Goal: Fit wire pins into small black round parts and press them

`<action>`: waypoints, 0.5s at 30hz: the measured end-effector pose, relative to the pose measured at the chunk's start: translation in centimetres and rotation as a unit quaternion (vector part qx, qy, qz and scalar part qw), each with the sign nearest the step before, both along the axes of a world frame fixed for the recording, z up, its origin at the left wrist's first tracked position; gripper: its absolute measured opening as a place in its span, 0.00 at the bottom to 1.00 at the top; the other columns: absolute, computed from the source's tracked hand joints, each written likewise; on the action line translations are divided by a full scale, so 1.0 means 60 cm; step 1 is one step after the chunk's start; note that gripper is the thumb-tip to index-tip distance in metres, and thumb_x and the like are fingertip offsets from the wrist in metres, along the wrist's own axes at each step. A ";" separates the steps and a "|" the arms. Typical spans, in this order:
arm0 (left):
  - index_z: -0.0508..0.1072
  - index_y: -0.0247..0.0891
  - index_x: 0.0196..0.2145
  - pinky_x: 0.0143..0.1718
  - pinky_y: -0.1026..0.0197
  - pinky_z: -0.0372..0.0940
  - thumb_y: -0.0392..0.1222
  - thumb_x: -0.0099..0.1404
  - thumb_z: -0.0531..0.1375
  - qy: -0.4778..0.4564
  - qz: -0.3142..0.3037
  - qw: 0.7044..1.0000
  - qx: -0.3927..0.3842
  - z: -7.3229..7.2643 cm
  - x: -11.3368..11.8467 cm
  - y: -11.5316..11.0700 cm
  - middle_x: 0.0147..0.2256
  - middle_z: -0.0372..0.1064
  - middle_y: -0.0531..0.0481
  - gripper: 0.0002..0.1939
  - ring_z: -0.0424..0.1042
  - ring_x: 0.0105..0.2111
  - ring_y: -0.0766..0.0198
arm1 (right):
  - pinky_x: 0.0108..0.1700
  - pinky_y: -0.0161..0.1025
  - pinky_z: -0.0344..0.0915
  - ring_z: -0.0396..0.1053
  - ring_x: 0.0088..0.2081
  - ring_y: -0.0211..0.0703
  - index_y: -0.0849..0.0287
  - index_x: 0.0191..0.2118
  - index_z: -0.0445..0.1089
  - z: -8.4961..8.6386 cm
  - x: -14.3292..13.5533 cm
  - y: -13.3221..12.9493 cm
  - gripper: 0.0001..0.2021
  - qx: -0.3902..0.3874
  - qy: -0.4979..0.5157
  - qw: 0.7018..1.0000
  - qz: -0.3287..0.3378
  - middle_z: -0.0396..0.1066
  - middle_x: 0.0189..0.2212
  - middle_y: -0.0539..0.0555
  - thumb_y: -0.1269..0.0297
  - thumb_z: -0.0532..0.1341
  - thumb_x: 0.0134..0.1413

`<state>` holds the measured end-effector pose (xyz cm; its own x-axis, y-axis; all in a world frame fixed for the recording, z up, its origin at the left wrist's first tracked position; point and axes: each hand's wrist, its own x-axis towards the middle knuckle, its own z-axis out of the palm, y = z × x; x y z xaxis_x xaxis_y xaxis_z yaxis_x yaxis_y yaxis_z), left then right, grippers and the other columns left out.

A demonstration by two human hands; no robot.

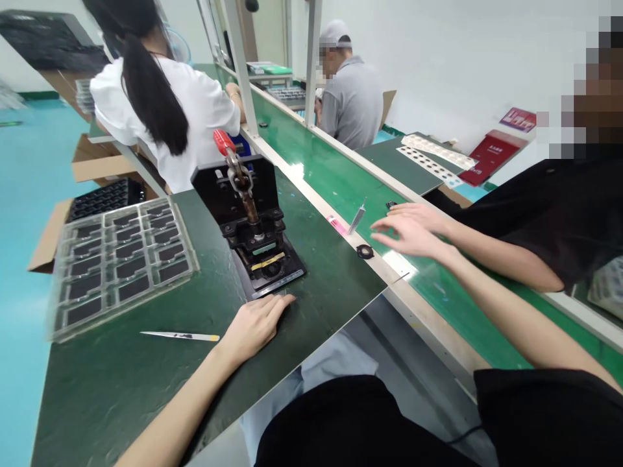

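Observation:
My left hand (257, 324) rests palm down on the green tabletop, its fingers lying by the front edge of a black toggle press fixture (253, 227) with a red-tipped lever. A yellow strip (268, 261) crosses the fixture's bed. Left of that hand lie light tweezers (180, 336) with a yellow end. My right hand (409, 235) is held over the green conveyor belt (335, 172), fingers stretched out and apart, with nothing seen in them. Nearest to it, a round black part (365, 251) sits on the pale conveyor rail, apart from the fingertips.
A clear tray (195, 259) of dark parts stands at the left. A thin upright tool (357, 219) and a pink item (337, 225) are on the rail. A co-worker's hand (418, 214) reaches in beside mine, near another small black part (390, 204). Two other people sit farther back.

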<state>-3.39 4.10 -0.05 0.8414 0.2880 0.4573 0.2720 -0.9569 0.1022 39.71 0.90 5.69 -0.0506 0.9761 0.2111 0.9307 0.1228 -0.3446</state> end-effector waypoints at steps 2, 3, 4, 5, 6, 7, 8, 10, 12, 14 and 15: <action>0.69 0.36 0.54 0.38 0.64 0.74 0.24 0.64 0.48 0.005 0.005 1.000 -0.006 -0.001 0.000 0.001 0.43 0.78 0.46 0.24 0.79 0.38 0.63 | 0.45 0.49 0.72 0.76 0.42 0.52 0.58 0.48 0.76 -0.015 -0.031 -0.018 0.21 -0.021 -0.002 0.998 0.062 0.79 0.41 0.60 0.45 0.62 0.61; 0.69 0.36 0.54 0.37 0.64 0.74 0.24 0.64 0.48 0.007 0.010 1.000 -0.006 -0.002 0.001 0.001 0.42 0.78 0.46 0.23 0.79 0.37 0.63 | 0.45 0.49 0.72 0.75 0.42 0.52 0.58 0.47 0.76 -0.023 -0.040 -0.020 0.21 -0.027 0.002 0.997 0.078 0.78 0.41 0.60 0.45 0.63 0.60; 0.69 0.36 0.54 0.36 0.65 0.73 0.25 0.66 0.49 0.007 0.017 1.000 -0.004 -0.001 0.001 0.002 0.41 0.78 0.46 0.22 0.79 0.36 0.63 | 0.45 0.49 0.72 0.75 0.41 0.51 0.58 0.47 0.76 -0.029 -0.045 -0.019 0.21 -0.033 0.010 0.995 0.089 0.78 0.40 0.60 0.45 0.64 0.60; 0.69 0.35 0.54 0.34 0.65 0.73 0.26 0.67 0.49 0.006 0.023 1.000 -0.001 -0.001 0.002 0.002 0.39 0.78 0.47 0.20 0.79 0.34 0.64 | 0.44 0.48 0.71 0.74 0.40 0.50 0.58 0.46 0.76 -0.034 -0.048 -0.015 0.20 -0.040 0.022 0.995 0.093 0.78 0.40 0.60 0.46 0.65 0.59; 0.69 0.35 0.53 0.33 0.65 0.72 0.27 0.69 0.49 0.003 0.028 1.000 0.004 -0.001 0.003 0.001 0.37 0.78 0.48 0.18 0.78 0.32 0.64 | 0.43 0.46 0.71 0.73 0.39 0.49 0.58 0.44 0.75 -0.038 -0.047 -0.010 0.20 -0.046 0.038 0.994 0.090 0.77 0.39 0.59 0.45 0.66 0.57; 0.69 0.36 0.53 0.32 0.65 0.72 0.29 0.70 0.50 -0.001 0.030 1.000 0.008 0.000 0.004 0.001 0.36 0.77 0.48 0.17 0.78 0.31 0.64 | 0.41 0.45 0.70 0.73 0.38 0.48 0.58 0.42 0.75 -0.039 -0.045 -0.006 0.21 -0.053 0.056 0.994 0.081 0.77 0.38 0.59 0.45 0.68 0.55; 0.69 0.36 0.52 0.31 0.66 0.71 0.30 0.72 0.50 -0.006 0.031 0.999 0.014 0.000 0.004 0.000 0.36 0.77 0.48 0.15 0.78 0.31 0.64 | 0.39 0.43 0.70 0.72 0.37 0.46 0.58 0.41 0.75 -0.038 -0.043 -0.003 0.22 -0.059 0.075 0.993 0.069 0.77 0.37 0.58 0.43 0.69 0.52; 0.69 0.36 0.51 0.31 0.65 0.71 0.31 0.73 0.49 -0.015 0.029 0.999 0.018 0.001 0.006 -0.004 0.36 0.77 0.48 0.14 0.78 0.31 0.64 | 0.35 0.40 0.68 0.70 0.33 0.43 0.58 0.37 0.73 -0.029 -0.040 -0.004 0.23 -0.071 0.111 0.990 0.041 0.75 0.33 0.55 0.41 0.70 0.49; 0.68 0.37 0.50 0.31 0.65 0.71 0.32 0.73 0.49 -0.019 0.023 1.000 0.004 0.003 0.010 -0.011 0.36 0.77 0.49 0.13 0.78 0.31 0.65 | 0.33 0.39 0.66 0.69 0.30 0.41 0.58 0.34 0.71 -0.013 -0.043 -0.018 0.23 -0.063 0.141 0.988 0.011 0.74 0.30 0.52 0.41 0.69 0.50; 0.68 0.37 0.49 0.31 0.65 0.70 0.32 0.74 0.48 -0.021 0.011 0.999 -0.024 0.004 0.016 -0.021 0.35 0.76 0.50 0.12 0.78 0.31 0.65 | 0.32 0.38 0.66 0.68 0.28 0.40 0.57 0.32 0.69 0.008 -0.057 -0.043 0.20 -0.001 0.151 0.988 -0.023 0.73 0.29 0.52 0.44 0.68 0.55; 0.67 0.37 0.49 0.31 0.65 0.70 0.32 0.74 0.48 -0.023 0.004 0.999 -0.041 0.006 0.019 -0.027 0.34 0.76 0.51 0.12 0.78 0.31 0.66 | 0.32 0.39 0.66 0.67 0.28 0.40 0.57 0.32 0.68 0.017 -0.069 -0.059 0.17 0.047 0.141 0.988 -0.034 0.72 0.29 0.51 0.48 0.67 0.57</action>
<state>-2.24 2.51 0.29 0.8171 0.3331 0.4705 0.2736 -0.9425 0.1921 35.54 -2.61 6.69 0.0889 0.9509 0.2964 0.8066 0.1059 -0.5816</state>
